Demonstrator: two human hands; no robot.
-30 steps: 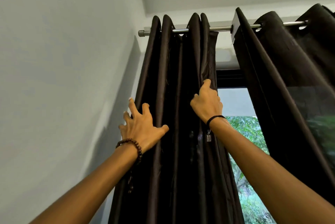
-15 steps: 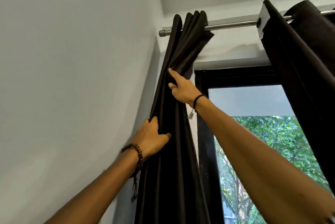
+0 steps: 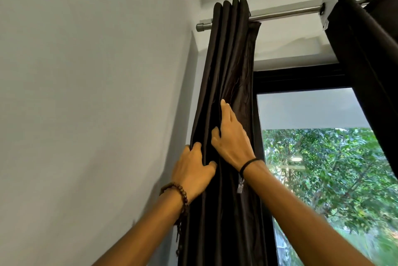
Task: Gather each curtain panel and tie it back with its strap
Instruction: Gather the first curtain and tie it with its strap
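The left curtain panel (image 3: 228,54), dark brown and glossy, hangs bunched into tight folds at the left end of the metal rod (image 3: 284,13). My left hand (image 3: 193,171) grips the panel's left edge, fingers curled round the folds. My right hand (image 3: 231,136) lies against the front folds a little higher, its index finger straight and pointing up, its other fingers hidden among the folds. The right curtain panel (image 3: 366,54) hangs at the upper right, reaching out of frame. No strap is visible.
A plain white wall (image 3: 97,93) fills the left half, close to the panel. A black-framed window (image 3: 301,78) with green trees behind it lies between the two panels. The ceiling runs just above the rod.
The left panel went from spread across the window to tightly bunched at the rod's left end. My right hand came down the folds toward my left hand, which kept its grip.
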